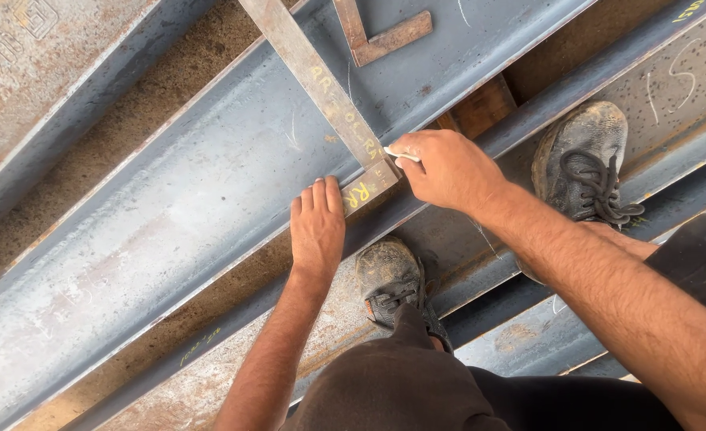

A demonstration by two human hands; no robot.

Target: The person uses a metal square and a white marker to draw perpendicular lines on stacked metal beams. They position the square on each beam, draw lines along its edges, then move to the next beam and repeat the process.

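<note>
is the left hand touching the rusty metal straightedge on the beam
Touching. The head view shows the left hand lying flat, fingertips pressed against the end of the rusty straightedge on the steel beam.

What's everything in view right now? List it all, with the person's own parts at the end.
steel beam: one, blue-grey, running diagonally across the middle, under both hands
flat steel square: one, rusty brown with yellow chalk marks, laid across the beam
small L-shaped piece: one, rusty, on the beam at top centre
neighbouring beams: several, grey and rusty, at upper left, upper right and below
chalk stick: one, white, pinched in the right hand at the square's edge
ground: brown dirt between the beams
shoes: two, dusty grey, standing on the lower beams
left hand: flat on the beam, fingertips at the square's end
right hand: holding the chalk
</note>
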